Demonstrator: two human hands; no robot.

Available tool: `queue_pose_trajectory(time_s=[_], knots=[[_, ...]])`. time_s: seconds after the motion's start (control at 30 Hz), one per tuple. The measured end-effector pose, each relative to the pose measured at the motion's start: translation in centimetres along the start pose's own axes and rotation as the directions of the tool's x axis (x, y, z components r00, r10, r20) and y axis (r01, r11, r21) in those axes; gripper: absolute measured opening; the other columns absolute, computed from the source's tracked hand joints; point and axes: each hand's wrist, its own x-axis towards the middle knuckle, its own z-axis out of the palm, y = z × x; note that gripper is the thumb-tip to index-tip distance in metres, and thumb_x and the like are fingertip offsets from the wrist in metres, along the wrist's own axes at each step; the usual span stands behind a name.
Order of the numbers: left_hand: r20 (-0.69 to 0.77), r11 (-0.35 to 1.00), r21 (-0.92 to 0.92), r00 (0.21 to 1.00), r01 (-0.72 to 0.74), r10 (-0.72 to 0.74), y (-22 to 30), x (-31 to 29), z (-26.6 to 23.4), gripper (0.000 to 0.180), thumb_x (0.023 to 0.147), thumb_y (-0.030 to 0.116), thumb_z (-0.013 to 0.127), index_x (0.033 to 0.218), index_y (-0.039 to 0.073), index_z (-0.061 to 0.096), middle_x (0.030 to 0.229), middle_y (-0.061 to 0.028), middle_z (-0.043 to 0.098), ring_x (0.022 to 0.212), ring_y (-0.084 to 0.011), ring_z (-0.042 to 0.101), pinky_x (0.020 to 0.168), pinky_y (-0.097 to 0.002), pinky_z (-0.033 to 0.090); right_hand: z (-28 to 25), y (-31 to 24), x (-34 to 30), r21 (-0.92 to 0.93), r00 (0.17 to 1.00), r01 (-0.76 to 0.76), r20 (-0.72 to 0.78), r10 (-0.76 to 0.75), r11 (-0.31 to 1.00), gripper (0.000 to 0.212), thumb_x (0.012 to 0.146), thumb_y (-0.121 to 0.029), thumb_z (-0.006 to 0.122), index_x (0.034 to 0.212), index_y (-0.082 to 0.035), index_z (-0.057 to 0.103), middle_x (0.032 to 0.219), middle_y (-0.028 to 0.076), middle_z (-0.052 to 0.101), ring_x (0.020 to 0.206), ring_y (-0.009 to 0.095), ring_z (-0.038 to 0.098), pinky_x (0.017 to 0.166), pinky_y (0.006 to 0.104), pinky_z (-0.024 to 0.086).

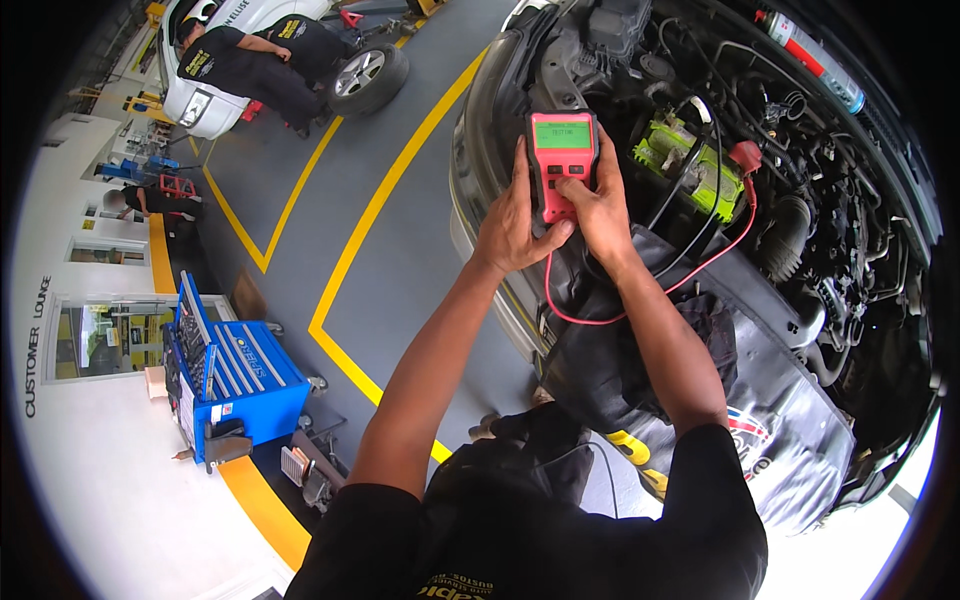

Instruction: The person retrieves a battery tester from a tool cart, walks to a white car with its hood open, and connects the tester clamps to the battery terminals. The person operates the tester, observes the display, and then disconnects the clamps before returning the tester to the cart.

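Both my hands grip a red and black handheld battery tester (541, 160) with a lit green screen. My left hand (508, 228) wraps its left side, the thumb along the lower edge. On the right side, my right hand (604, 215) holds it with the thumb over the lower buttons. A red cable (590, 321) loops from the tester to a red clamp (745, 155) at the end of a bright green car battery (712, 183). A black cable (716, 135) also runs over the battery, its far end hard to make out.
An open engine bay (800, 240) fills the right, with a dark fender cover (790, 420) draped over its edge and a spray can (815, 62) at the top. A blue tool cart (262, 385) stands at left. Farther off, people work near a white car (205, 100) and a loose wheel (368, 78).
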Motion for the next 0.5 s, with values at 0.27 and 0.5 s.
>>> queue_pose_trajectory(time_s=[0.27,0.5], knots=[[-0.017,0.999,0.021,0.999,0.031,-0.031,-0.33,-0.22,0.16,0.124,0.095,0.058,0.074,0.171,-0.012,0.004,0.151,-0.0317,0.059,0.136,-0.0452,0.066,0.113,-0.0478,0.053,-0.39,-0.17,0.21,-0.097,1.0,-0.01,0.01,0.011,0.995,0.095,0.09,0.007,0.063,0.173,0.0,0.019,0.147,0.016,0.059,0.13,0.021,0.063,0.11,0.0354,0.054],[-0.031,0.999,0.006,0.999,0.04,-0.04,0.11,-0.49,-0.05,0.125,0.094,0.058,0.076,0.171,-0.011,0.006,0.15,-0.0313,0.059,0.135,-0.0446,0.066,0.112,-0.0468,0.054,-0.27,0.35,0.05,-0.075,1.0,-0.012,0.017,0.013,0.997,0.096,0.089,0.007,0.063,0.173,0.003,0.017,0.149,0.019,0.057,0.134,0.023,0.062,0.111,0.0362,0.054]])
